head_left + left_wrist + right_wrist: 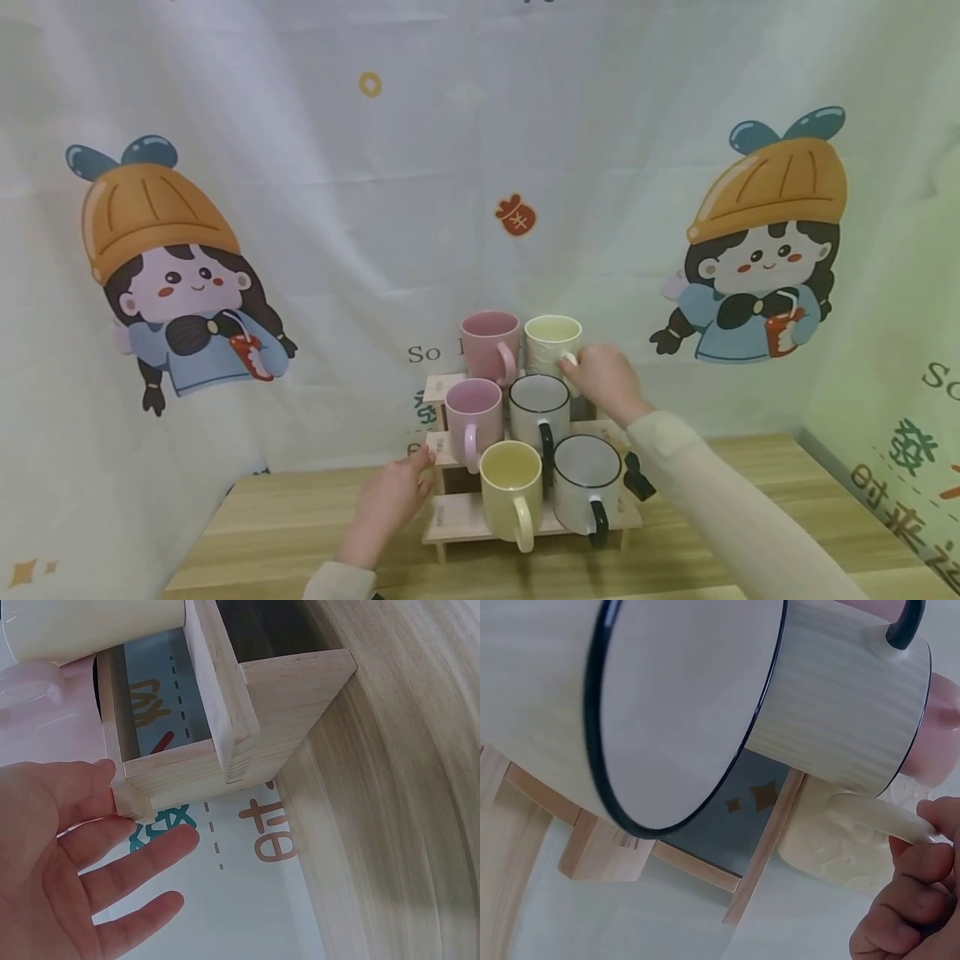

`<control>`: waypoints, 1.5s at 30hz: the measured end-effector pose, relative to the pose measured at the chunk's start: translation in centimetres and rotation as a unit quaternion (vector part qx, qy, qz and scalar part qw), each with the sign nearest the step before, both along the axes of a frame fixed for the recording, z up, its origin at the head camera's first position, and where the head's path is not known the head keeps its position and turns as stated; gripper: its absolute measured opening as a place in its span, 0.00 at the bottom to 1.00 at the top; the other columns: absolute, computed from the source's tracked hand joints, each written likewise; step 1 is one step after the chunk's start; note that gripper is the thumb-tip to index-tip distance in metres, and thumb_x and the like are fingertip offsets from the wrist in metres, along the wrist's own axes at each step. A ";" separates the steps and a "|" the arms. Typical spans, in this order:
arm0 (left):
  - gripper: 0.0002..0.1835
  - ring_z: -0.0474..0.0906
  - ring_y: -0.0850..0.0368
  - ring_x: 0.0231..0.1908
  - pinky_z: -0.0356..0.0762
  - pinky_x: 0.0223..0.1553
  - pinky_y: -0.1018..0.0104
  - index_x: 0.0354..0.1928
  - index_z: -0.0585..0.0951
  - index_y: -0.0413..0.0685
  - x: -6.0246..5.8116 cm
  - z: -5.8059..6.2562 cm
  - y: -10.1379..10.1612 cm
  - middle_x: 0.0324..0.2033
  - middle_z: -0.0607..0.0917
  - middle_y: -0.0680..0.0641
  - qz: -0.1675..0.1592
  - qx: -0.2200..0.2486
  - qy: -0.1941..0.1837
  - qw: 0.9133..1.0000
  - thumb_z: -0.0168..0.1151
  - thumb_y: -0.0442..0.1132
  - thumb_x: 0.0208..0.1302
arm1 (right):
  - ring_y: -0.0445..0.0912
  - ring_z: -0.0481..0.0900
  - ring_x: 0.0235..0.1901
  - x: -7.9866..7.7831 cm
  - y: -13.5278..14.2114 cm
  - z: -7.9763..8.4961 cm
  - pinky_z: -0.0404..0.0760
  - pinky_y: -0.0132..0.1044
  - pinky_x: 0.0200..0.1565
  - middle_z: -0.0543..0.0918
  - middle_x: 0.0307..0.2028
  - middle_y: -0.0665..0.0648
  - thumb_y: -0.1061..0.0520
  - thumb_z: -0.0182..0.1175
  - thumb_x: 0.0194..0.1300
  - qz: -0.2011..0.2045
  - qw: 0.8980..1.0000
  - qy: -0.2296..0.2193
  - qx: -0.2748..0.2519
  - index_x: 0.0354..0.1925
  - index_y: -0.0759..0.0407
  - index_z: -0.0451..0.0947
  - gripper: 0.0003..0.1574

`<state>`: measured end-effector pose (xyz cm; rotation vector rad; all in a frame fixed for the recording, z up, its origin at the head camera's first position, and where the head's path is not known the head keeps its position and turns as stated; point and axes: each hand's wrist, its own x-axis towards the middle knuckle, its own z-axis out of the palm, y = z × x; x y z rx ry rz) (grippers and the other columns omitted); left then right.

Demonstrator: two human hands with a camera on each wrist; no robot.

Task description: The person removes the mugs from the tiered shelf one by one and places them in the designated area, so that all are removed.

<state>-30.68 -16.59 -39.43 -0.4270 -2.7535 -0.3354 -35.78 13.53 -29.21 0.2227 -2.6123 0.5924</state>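
On the top step of a small wooden stepped rack (448, 450) stands a cream embossed mug (551, 350). My right hand (606, 379) pinches its handle between thumb and fingers, which the right wrist view shows close up. To its left is a dark pink mug (489, 342). My left hand (393, 492) is at the rack's left side; in the left wrist view its thumb and forefinger pinch a board corner (133, 799), the other fingers spread out. The middle step holds a lilac mug (474, 417) and a white black-rimmed mug (538, 408).
Along the bottom step stand a yellow mug (510, 487) and another white black-rimmed mug (587, 479), handles toward me. A small black object (637, 477) shows at the rack's right side. The rack stands on a wood-grain table (300, 517) before a printed cloth (420, 233).
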 end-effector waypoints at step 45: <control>0.20 0.83 0.44 0.32 0.79 0.27 0.56 0.53 0.80 0.43 -0.1 0.4 0.5 0.43 0.87 0.41 0.020 -0.032 0.015 0.999 0.65 0.40 0.58 | 0.48 0.67 0.17 -1.0 0.4 -1.0 0.62 0.35 0.20 0.71 0.14 0.54 0.53 0.51 0.67 -0.033 0.997 0.064 -0.003 0.16 0.57 0.66 0.22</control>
